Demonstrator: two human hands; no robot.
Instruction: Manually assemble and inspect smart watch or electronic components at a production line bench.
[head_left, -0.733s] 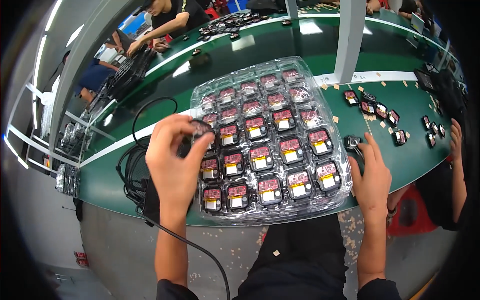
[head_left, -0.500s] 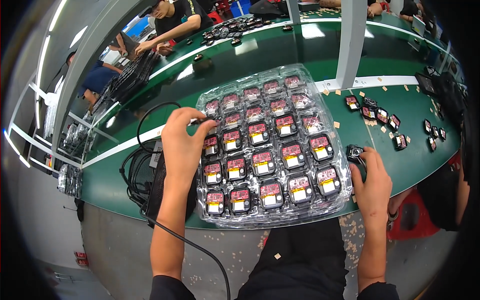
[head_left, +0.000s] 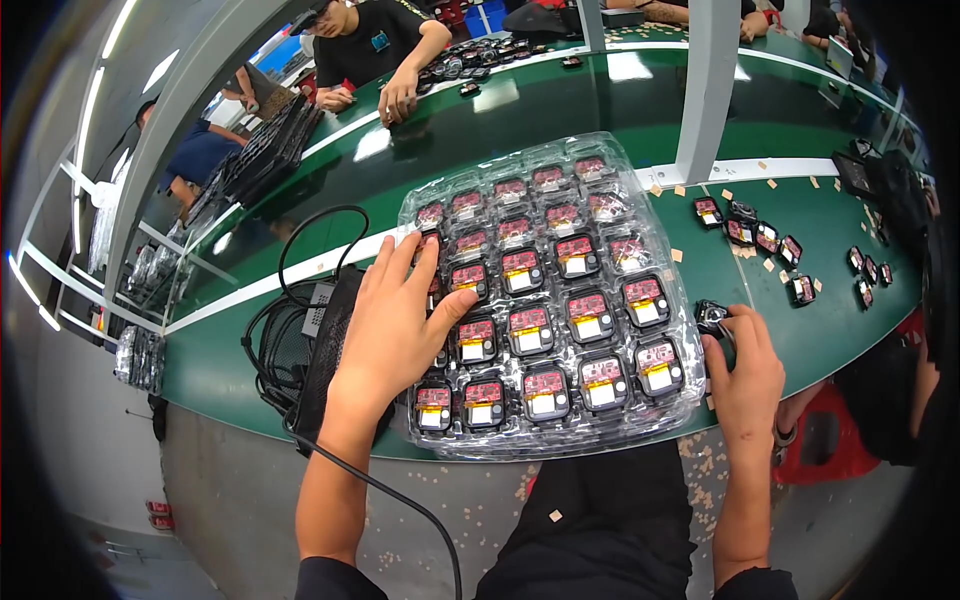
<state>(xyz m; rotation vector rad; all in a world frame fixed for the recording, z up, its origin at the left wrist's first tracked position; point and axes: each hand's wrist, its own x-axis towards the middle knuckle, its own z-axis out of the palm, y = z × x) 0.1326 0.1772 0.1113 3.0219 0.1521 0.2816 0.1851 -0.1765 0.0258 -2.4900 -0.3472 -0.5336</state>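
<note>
A clear plastic blister tray (head_left: 690,400) lies in front of me. Its pockets hold rows of small square black cases, such as this watch-like case (head_left: 546,392), with red circuit boards, yellow tape and white patches. My left hand (head_left: 385,325) rests with fingers spread over the tray's left side, covering some cases; no object shows in it. Beside the tray's right edge, my right hand (head_left: 748,365) has thumb and fingers closed on a small black case (head_left: 711,316), whose lower part is hidden by the fingers.
Loose cases (head_left: 766,237) and small tan squares lie on the green table (head_left: 800,340) to the right. A black cable (head_left: 262,350) and a dark mesh box (head_left: 335,335) sit at left. Grey posts (head_left: 705,90) rise beyond. A co-worker (head_left: 375,50) works across the belt.
My left hand has gone from a pinch at the tray's upper left to lying spread over its left side. The right hand barely moves. Across the belt, the co-worker's arm has shifted right.
</note>
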